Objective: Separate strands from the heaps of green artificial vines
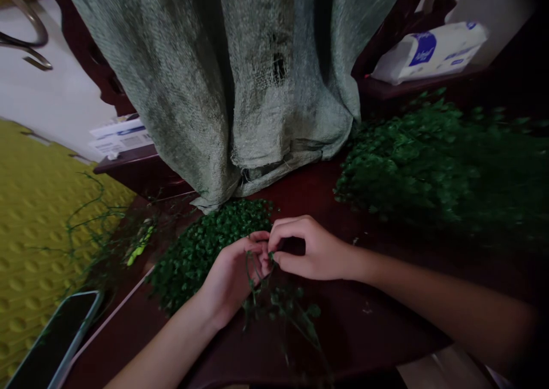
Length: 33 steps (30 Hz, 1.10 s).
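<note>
My left hand is curled palm-up around the top of a thin leafy green stem, whose sprigs hang below the fingers. Meeting it from the right, my right hand pinches a bit of the same greenery between thumb and forefinger at the left fingertips. Just left of and behind the hands lies a pile of small green leaves on the dark red wooden surface. A larger heap of leafy green stems spreads to the right, beyond my right forearm.
A grey-green woven sack stands behind the hands. On a ledge at the right sits a tissue pack; white packets lie at the left. Loose stems and a phone lie near the yellow textured wall.
</note>
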Tool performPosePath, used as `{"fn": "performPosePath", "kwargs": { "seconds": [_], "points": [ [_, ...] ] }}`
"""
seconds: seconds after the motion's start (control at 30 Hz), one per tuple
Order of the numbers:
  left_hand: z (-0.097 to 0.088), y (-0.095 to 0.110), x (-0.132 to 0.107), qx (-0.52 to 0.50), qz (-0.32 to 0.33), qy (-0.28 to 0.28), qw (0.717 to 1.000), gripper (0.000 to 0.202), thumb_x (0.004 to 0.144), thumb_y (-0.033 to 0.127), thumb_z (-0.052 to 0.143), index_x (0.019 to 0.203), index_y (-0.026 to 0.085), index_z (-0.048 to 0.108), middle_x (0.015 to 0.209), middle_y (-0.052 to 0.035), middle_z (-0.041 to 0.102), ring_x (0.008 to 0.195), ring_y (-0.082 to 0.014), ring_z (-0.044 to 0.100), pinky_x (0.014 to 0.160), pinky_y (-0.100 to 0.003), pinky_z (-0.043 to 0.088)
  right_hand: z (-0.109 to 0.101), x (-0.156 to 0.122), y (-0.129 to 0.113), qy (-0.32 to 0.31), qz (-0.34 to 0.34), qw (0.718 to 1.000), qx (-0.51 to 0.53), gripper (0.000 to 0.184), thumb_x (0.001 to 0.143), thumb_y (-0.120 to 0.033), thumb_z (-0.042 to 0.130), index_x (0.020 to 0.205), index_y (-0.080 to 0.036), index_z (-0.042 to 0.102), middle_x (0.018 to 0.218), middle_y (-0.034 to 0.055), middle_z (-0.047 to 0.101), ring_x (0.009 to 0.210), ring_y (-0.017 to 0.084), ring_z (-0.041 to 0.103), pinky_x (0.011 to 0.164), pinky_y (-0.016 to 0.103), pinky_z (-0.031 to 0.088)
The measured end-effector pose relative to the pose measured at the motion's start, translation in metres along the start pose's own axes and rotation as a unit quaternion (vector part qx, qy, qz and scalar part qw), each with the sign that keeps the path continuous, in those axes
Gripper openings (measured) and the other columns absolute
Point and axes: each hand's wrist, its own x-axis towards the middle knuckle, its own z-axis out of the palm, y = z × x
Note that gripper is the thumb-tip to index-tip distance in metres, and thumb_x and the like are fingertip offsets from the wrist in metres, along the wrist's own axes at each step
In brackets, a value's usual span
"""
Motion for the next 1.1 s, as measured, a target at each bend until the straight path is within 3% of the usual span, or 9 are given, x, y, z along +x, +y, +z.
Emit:
{"fn": "performPosePath", "kwargs": {
  "seconds": [0.17, 0.37, 0.53, 0.83, 1.1],
  "points": [
    [0.003, -0.0007, -0.001, -0.012, -0.005, -0.047, 0.999, 0.014, 0.072, 0.009, 0.057, 0.082, 0.011, 0.066, 0.074, -0.0041, 0.064, 0.066, -0.0114, 0.06, 0.07, -0.021, 0.05, -0.0035, 0.002, 0.0011, 0.036, 0.071, 0.997, 0.012, 0.015, 0.077, -0.009, 0.054, 0.075, -0.014, 0.067, 0.076, 0.0026, 0.065, 0.07, 0.013, 0.06, 0.067, 0.026, 0.047],
    [0.0028, 0.0004, -0.002, 0.033, -0.014, -0.058, 0.998, 0.018, 0.072, 0.011, 0.058, 0.088, 0.012, 0.065, 0.077, -0.0068, 0.068, 0.073, -0.0172, 0.065, 0.074, -0.027, 0.051, -0.0015, 0.0022, 0.0071, 0.06, 0.036, 0.997, -0.026, 0.012, 0.076, -0.01, 0.058, 0.075, -0.016, 0.068, 0.072, 0.0003, 0.062, 0.067, 0.012, 0.058, 0.065, 0.025, 0.046],
    [0.0, -0.0004, -0.0018, 0.069, -0.011, -0.063, 0.996, 0.025, 0.073, 0.006, 0.054, 0.096, 0.013, 0.062, 0.08, -0.006, 0.069, 0.072, -0.0161, 0.066, 0.076, -0.028, 0.052, 0.0005, 0.0015, 0.0047, 0.055, 0.027, 0.998, -0.032, 0.014, 0.074, -0.006, 0.056, 0.074, -0.014, 0.068, 0.072, 0.0008, 0.061, 0.064, 0.011, 0.057, 0.062, 0.024, 0.045],
    [0.0021, -0.0024, -0.0034, 0.098, 0.01, -0.036, 0.994, 0.02, 0.073, 0.003, 0.061, 0.089, 0.014, 0.064, 0.067, -0.0004, 0.065, 0.063, -0.0112, 0.061, 0.067, -0.023, 0.052, 0.0027, 0.0009, 0.0032, 0.06, 0.011, 0.998, -0.036, 0.014, 0.074, -0.005, 0.056, 0.076, -0.015, 0.066, 0.073, -0.0002, 0.062, 0.065, 0.01, 0.059, 0.064, 0.024, 0.046],
    [0.0047, -0.0014, -0.0027, 0.076, 0.005, -0.029, 0.997, 0.014, 0.074, 0.007, 0.061, 0.085, 0.014, 0.068, 0.067, -0.0008, 0.065, 0.06, -0.0099, 0.059, 0.063, -0.021, 0.05, 0.0025, 0.0011, 0.0025, 0.05, 0.019, 0.998, -0.032, 0.015, 0.075, -0.004, 0.055, 0.077, -0.016, 0.065, 0.075, 0.0001, 0.062, 0.067, 0.011, 0.06, 0.066, 0.024, 0.047]
  ]
}}
